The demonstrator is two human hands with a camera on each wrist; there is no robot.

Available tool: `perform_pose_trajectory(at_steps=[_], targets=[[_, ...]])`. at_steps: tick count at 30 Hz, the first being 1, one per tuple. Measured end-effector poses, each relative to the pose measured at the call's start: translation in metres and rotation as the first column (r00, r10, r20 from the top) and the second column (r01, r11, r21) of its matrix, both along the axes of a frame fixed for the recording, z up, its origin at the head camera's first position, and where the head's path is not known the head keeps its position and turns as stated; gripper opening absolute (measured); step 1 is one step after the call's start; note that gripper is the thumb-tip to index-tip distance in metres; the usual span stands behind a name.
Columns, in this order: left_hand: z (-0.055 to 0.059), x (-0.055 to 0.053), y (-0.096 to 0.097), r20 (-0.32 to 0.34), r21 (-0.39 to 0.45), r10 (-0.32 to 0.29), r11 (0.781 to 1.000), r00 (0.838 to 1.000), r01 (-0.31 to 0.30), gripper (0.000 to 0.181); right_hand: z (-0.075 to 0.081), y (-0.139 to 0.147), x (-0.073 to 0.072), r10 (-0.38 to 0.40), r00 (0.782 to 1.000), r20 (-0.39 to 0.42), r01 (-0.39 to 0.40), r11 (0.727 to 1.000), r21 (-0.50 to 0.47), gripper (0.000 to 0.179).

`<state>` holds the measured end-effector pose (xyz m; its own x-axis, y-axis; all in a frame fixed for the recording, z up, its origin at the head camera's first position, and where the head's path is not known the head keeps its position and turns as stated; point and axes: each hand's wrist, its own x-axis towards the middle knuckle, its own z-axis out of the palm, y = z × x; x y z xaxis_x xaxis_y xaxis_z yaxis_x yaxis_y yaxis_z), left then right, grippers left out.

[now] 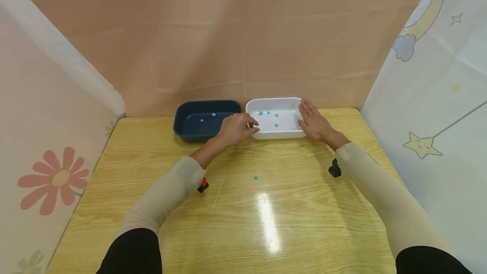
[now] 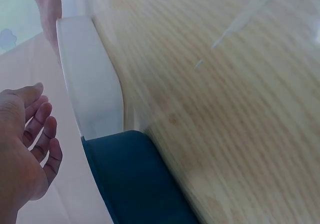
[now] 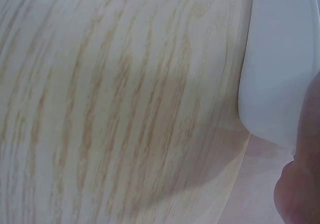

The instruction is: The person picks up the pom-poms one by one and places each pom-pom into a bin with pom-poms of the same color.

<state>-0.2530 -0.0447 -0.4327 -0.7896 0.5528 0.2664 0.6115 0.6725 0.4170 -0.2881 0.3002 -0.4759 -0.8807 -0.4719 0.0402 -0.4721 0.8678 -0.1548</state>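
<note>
My left hand [image 1: 236, 128] hovers over the adjoining rims of a dark blue bin [image 1: 194, 139] and a white bin [image 1: 275, 136]. Its fingers are loosely curved, with nothing visible between them in the left wrist view, where the hand [image 2: 25, 139] shows beside both bins. My right hand [image 1: 315, 122] lies with straight fingers against the white bin's right end. Several small teal balls [image 1: 276, 115] are in the white bin, and two pink balls [image 1: 214, 114] show in the dark blue one.
One teal ball [image 1: 255, 177] lies on the wooden table [image 1: 296, 206], in front of the white bin. A brown sheet [image 1: 243, 45] rises right behind the bins. Patterned sheets [image 1: 426, 109] stand on both sides.
</note>
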Motion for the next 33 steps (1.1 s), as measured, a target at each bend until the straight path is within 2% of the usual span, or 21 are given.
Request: perform_pose_trajectory(at_steps=[9, 21, 27, 33], targets=[[-0.006, 0.015, 0.001, -0.017, 0.009, -0.053, 0.999, 0.998, 0.053, 0.021, 0.000, -0.001, 0.001, -0.004, 1.000, 0.009, 0.004, 1.000, 0.000, 0.068], [-0.009, 0.033, -0.001, -0.006, -0.039, -0.077, 0.996, 0.997, 0.077, 0.023, 0.002, -0.001, 0.002, -0.002, 1.000, 0.010, 0.002, 1.000, -0.014, 0.067], [-0.014, 0.041, -0.002, 0.021, -0.048, -0.122, 0.991, 0.992, 0.123, 0.025, 0.001, -0.001, 0.001, 0.001, 1.000, 0.002, -0.001, 1.000, -0.018, 0.067], [-0.022, 0.048, -0.005, 0.007, -0.096, -0.168, 0.981, 0.986, 0.168, 0.023, 0.001, 0.000, 0.001, 0.000, 1.000, 0.002, 0.000, 1.000, -0.010, 0.067]])
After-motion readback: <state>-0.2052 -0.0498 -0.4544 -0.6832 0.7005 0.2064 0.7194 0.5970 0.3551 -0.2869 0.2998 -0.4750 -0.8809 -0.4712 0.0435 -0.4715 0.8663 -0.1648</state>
